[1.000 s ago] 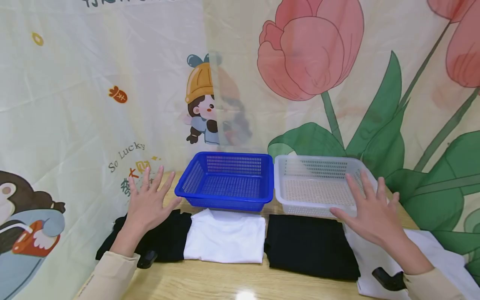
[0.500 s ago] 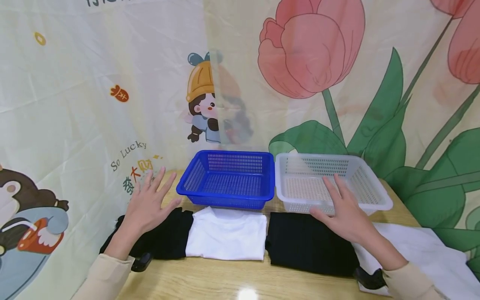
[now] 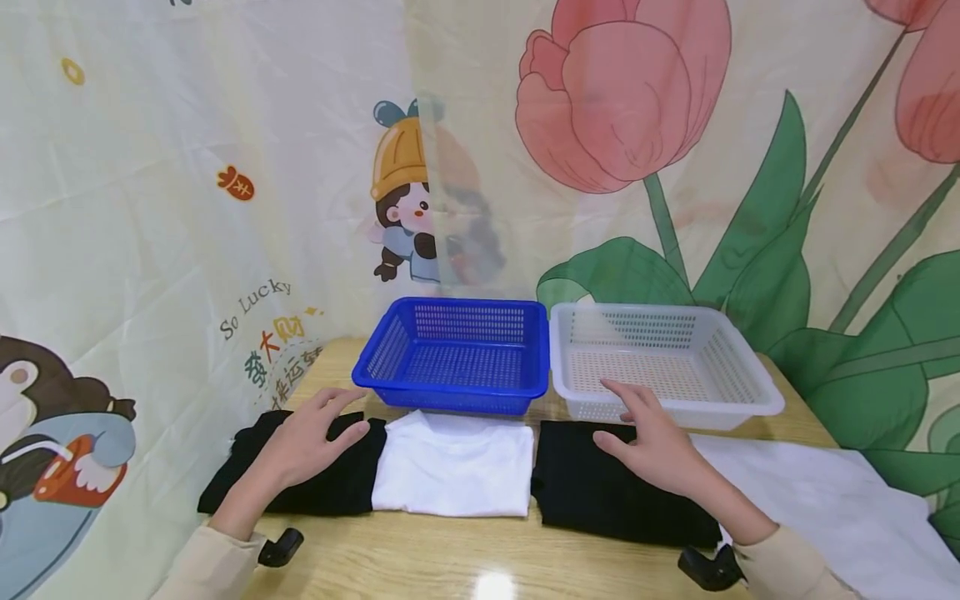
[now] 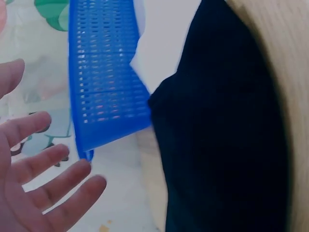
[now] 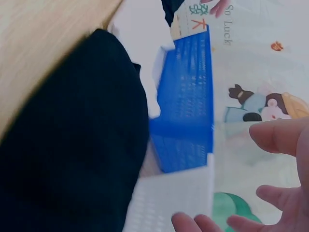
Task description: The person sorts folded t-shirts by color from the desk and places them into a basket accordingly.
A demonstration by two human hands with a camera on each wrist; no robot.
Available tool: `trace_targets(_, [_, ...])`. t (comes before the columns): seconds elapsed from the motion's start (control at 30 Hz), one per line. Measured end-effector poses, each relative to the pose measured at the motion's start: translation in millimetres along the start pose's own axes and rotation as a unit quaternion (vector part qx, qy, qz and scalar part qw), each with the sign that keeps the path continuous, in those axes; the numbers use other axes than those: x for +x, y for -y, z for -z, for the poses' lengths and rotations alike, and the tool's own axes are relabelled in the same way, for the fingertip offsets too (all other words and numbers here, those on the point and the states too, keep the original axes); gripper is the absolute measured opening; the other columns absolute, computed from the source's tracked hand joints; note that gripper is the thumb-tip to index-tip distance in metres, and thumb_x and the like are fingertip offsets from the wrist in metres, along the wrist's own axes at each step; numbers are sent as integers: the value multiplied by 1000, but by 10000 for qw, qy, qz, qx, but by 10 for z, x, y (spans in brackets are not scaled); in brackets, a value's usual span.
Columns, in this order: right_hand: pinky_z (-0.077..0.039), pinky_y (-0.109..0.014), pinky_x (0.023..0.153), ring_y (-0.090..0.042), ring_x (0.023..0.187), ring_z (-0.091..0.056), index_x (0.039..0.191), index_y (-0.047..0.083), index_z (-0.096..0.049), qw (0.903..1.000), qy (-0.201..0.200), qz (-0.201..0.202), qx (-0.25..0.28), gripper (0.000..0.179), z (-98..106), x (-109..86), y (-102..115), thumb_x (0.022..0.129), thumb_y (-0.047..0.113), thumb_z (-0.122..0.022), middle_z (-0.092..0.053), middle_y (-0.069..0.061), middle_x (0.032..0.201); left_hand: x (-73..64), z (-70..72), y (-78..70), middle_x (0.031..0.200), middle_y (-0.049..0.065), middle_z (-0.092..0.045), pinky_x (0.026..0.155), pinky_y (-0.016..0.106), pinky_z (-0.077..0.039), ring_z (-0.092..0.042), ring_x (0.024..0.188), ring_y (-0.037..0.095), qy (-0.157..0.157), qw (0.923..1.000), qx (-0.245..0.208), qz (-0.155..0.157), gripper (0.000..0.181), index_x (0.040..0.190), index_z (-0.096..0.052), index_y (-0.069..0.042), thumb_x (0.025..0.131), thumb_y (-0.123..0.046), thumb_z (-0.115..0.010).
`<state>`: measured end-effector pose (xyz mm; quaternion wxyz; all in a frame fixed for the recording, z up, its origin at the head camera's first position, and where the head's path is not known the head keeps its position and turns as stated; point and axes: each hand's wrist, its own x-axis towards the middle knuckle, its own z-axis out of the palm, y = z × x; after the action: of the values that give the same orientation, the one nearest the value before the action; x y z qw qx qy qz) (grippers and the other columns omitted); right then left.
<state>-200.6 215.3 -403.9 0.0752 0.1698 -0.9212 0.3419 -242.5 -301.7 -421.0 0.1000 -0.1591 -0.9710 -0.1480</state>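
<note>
My left hand [image 3: 307, 442] hovers over the black folded cloth [image 3: 345, 475] at the left, fingers loosely spread and holding nothing. In the left wrist view its fingers [image 4: 63, 181] are apart, clear of the dark cloth. My right hand [image 3: 656, 442] is above the second black folded cloth [image 3: 622, 500], fingers relaxed, nothing in them. Between the two black pieces lies a white folded garment [image 3: 457, 467], which looks like a T-shirt. Another white cloth [image 3: 825, 492] lies at the far right, partly behind my right forearm.
Behind the cloths stand a blue plastic basket [image 3: 457, 400] and, right of it, a white plastic basket [image 3: 667, 408]; nothing lies in either. The wooden table [image 3: 420, 558] shows in front. A printed curtain [image 3: 480, 167] hangs behind and at the left.
Both hands have lowered toward the cloths and their fingers have relaxed from a wider spread. The right hand has also moved left, from over the white basket to the black cloth.
</note>
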Motion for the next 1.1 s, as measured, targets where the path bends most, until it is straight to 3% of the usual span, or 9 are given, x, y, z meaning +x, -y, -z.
trace_targets(0.13, [-61,-51,86,-42,117,-66,163,8,-38,9983,318,-298,393,74,-134,24,1,102,29,-74,-40,-28,154,16,-94,10,150,13,-57,90,53,-56,-67,107,23,356,9975,-608,81,68,158,-52,-20,105,-62,-56])
trace_targets(0.23, [-60,-49,88,-37,117,-67,163,11,-38,9951,339,-629,682,72,-231,48,26,102,28,-73,-36,-27,154,52,-163,3,148,16,-60,85,43,-56,-65,98,17,626,9918,-1101,144,67,158,-52,-13,107,-56,-57])
trace_targets(0.33, [-61,-45,86,-33,115,-68,160,11,-41,9924,303,-777,905,69,-324,66,68,101,25,-73,-39,-27,152,95,-230,-24,144,19,-61,78,36,-59,-68,96,19,943,9802,-1728,224,64,157,-52,-11,108,-51,-58])
trace_targets(0.43, [-62,-42,85,-30,113,-69,159,9,-42,9851,534,-875,1379,68,-414,82,115,100,22,-74,-43,-28,154,132,-288,-50,143,20,-60,73,33,-62,-71,98,25,1270,9624,-2359,444,64,157,-50,-10,108,-50,-58])
trace_targets(0.5, [-63,-42,85,-28,112,-69,160,8,-41,9729,787,-1087,1885,70,-473,96,152,100,21,-74,-43,-28,156,151,-316,-65,145,20,-59,74,33,-63,-71,102,27,1431,9505,-2674,669,66,158,-49,-10,108,-53,-57])
trace_targets(0.63, [-62,-47,89,-33,116,-68,162,8,-36,9330,1308,-1579,2958,73,-573,153,244,101,21,-73,-37,-30,158,192,-359,-81,146,20,-59,79,37,-64,-70,105,28,1639,9284,-3130,1148,65,157,-50,-12,108,-55,-56])
trace_targets(0.87, [-60,-53,96,-50,133,-56,166,4,-19,8752,1967,-1946,3967,82,-715,293,352,102,19,-68,-36,-35,157,258,-429,-41,144,25,-55,86,44,-64,-70,106,30,2079,8814,-3862,1753,75,162,-40,-6,108,-56,-55])
trace_targets(1.0, [-59,-55,97,-50,135,-54,166,3,-16,8581,2008,-2275,4142,86,-765,365,368,101,21,-69,-43,-33,156,302,-443,9,143,27,-54,87,47,-63,-71,107,32,2164,8626,-4111,2004,80,163,-34,-4,107,-58,-54])
trace_targets(1.1, [-58,-57,97,-51,136,-55,166,3,-15,8535,1996,-2489,4120,87,-787,407,367,100,22,-69,-45,-31,156,330,-447,46,143,28,-55,87,47,-63,-71,107,32,2196,8622,-4072,2064,82,164,-31,-3,108,-58,-53])
